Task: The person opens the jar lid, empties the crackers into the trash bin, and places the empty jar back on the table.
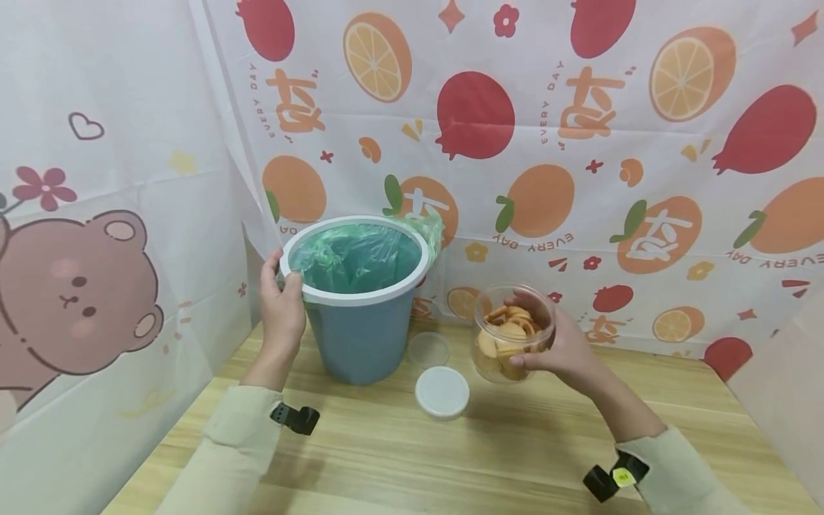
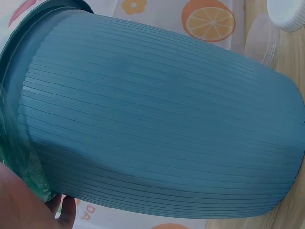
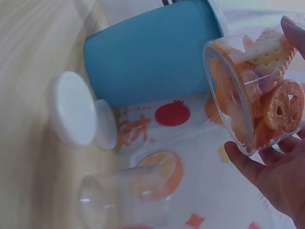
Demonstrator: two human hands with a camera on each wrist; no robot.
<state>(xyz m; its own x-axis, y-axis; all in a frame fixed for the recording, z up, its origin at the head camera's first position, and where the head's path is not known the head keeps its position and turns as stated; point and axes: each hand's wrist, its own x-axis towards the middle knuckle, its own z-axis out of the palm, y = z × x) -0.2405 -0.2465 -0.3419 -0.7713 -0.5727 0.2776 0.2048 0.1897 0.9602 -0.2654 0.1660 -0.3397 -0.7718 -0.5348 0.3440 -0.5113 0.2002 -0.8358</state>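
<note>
My left hand grips the white rim of a blue ribbed trash bin at its left side, thumb near the top. A thin green plastic bag lines the bin and spills over the far right rim. On the right, my right hand holds a clear round jar around its side, lidless at the top. Biscuits of several shapes fill much of it. From the right wrist view, the jar is off the table and tilted. Part of the left fingers is hidden behind the bin.
A white lid lies on the wooden table, in front of a translucent disc-like lid. Another clear jar stands on the table in the right wrist view. A fruit-printed cloth hangs behind, a bear-printed one at left.
</note>
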